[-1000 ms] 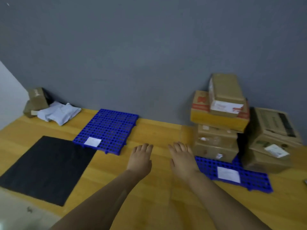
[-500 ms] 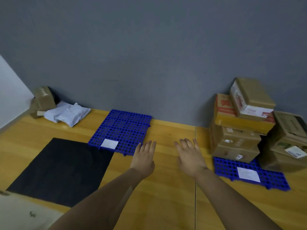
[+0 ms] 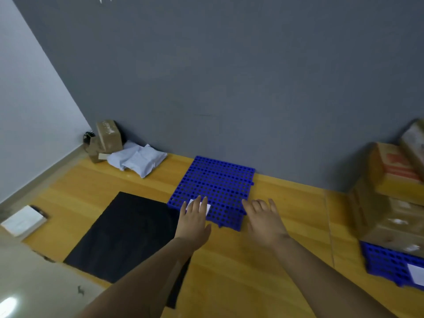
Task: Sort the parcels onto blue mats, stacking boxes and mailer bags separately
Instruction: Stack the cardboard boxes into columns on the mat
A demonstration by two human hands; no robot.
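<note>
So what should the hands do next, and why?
Probably reach for the white bags in the corner. The left hand and right hand hold nothing, the blue mat by them has no parcels, and boxes fill the other mat.

Single wide-angle view, worn on the person's head. It faces forward and down toward the grey wall (image 3: 229,76) and the wooden surface (image 3: 298,203) at its foot. The blue mat (image 3: 218,180) sits centre frame, near; stacked boxes (image 3: 387,214) are cut by the right edge.

No legible text: white label (image 3: 207,208) on the blue mat (image 3: 218,182), red print (image 3: 398,167) on the box (image 3: 387,187), both blurred.
</note>
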